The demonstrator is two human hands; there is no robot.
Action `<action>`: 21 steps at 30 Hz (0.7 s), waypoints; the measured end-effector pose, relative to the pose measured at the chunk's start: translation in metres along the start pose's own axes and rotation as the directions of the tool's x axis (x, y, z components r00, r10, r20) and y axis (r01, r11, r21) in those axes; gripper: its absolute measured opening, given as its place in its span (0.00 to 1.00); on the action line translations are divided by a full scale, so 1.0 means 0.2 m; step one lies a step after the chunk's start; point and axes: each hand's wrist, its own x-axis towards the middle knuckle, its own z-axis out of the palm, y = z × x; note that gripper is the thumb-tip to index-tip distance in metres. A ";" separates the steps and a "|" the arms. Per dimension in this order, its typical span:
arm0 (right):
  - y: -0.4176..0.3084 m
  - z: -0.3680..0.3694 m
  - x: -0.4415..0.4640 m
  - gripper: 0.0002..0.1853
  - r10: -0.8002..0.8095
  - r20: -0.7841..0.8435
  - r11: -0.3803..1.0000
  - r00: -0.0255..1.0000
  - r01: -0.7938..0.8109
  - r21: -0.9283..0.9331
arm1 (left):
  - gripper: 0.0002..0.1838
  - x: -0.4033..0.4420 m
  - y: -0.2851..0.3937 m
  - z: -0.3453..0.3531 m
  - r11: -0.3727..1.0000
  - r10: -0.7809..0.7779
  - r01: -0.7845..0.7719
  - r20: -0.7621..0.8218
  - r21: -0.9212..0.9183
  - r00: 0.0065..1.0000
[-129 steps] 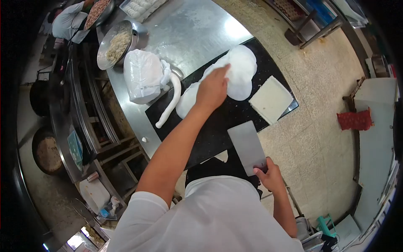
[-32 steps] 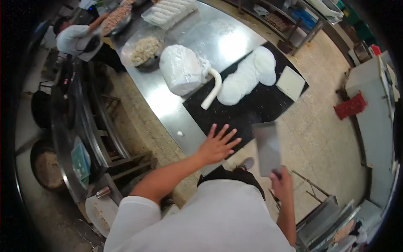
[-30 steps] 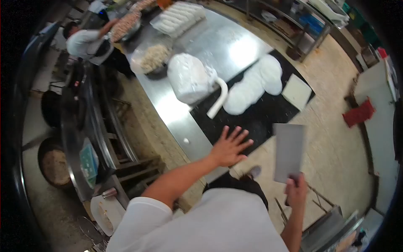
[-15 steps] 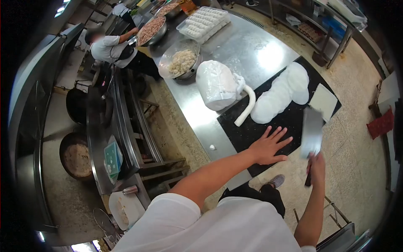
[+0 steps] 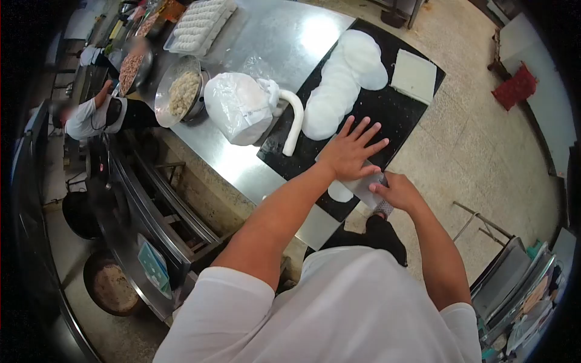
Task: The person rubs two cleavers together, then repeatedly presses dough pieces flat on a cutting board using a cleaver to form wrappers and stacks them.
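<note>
My right hand [image 5: 399,192] grips a cleaver [image 5: 367,193] by its handle, its wide blade lying flat over the black board [image 5: 396,118]. My left hand [image 5: 354,151], fingers spread, lies on top of the blade and hides part of it. A flattened white dough round [image 5: 340,192] shows beside the blade at the board's near end. Beyond my left hand, overlapping thin dough rounds [image 5: 331,97] spread across the board. To their left a rope of dough [image 5: 295,124] comes out of a plastic-covered white mass [image 5: 237,107].
A folded white cloth [image 5: 414,75] lies at the board's right edge. On the steel table [image 5: 272,36] stand a bowl of pale filling [image 5: 183,94] and a tray of dumplings [image 5: 200,24]. Another person [image 5: 91,118] works at the left, near woks [image 5: 112,284].
The cleaver has swung left from beside the board onto it, and my left hand now lies on its blade. A flat dough round shows near it. The view has shifted right.
</note>
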 end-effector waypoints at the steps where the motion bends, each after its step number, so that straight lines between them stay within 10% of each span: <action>1: 0.01 0.04 -0.07 0.25 0.009 0.007 1.000 1.000 -0.009 -0.001 | 0.41 -0.03 0.06 -0.03 1.000 -0.004 0.004 0.003 -0.011 1.000; 5: 0.35 0.53 -0.37 0.47 -0.107 -0.085 0.994 0.991 0.106 -0.020 | 0.39 -0.23 0.23 -0.07 0.917 0.380 -0.280 0.404 -0.284 0.832; 6: 0.17 0.46 -0.39 0.57 0.137 0.063 0.990 0.988 -0.138 0.005 | 0.39 -0.24 0.22 0.00 0.901 0.416 -0.341 0.316 -0.267 0.852; 15: -0.17 0.02 -0.10 0.37 0.179 -0.036 0.972 0.983 -0.182 -0.148 | 0.39 0.03 -0.07 -0.02 0.953 0.303 -0.298 0.180 -0.056 0.936; 21: 0.08 0.43 -0.44 0.37 0.130 -0.125 0.990 0.984 -0.136 -0.044 | 0.39 -0.20 0.27 0.04 0.905 0.390 -0.312 0.275 -0.288 0.879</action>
